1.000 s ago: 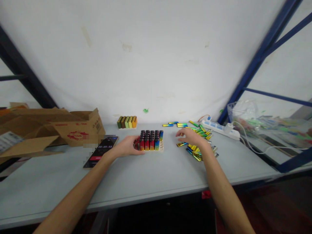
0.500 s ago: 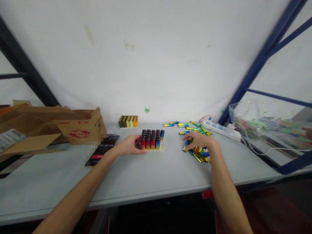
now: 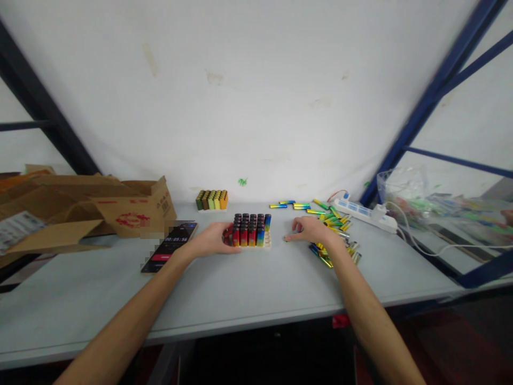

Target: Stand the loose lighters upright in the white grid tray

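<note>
A pale tray (image 3: 267, 243) carries upright rows of lighter-like tubes (image 3: 251, 235), red or blue with black tops. My left hand (image 3: 212, 239) is closed against the tray's left side, thumb in front and fingers round the back. To the right of the tray, my right hand (image 3: 310, 230) hovers over the tabletop with its fingers pinched. A small dark and yellow end shows at its thumb tip, apparently from a shiny tube; the rest is hidden. Beside that wrist lies a pile of loose shiny tubes (image 3: 325, 261), blue, green and yellow.
Near the wall stands a second block of green, yellow and orange tubes (image 3: 212, 200). Left are an opened cardboard box (image 3: 136, 211) and a phone (image 3: 170, 247) running a timer. A white power strip (image 3: 364, 215) and clear plastic bag (image 3: 403, 190) lie right, with another person's hand (image 3: 507, 216) beyond.
My right hand has moved left from the loose pile towards the tray, apparently with a tube taken from the pile's edge. My left hand stays at the tray.
</note>
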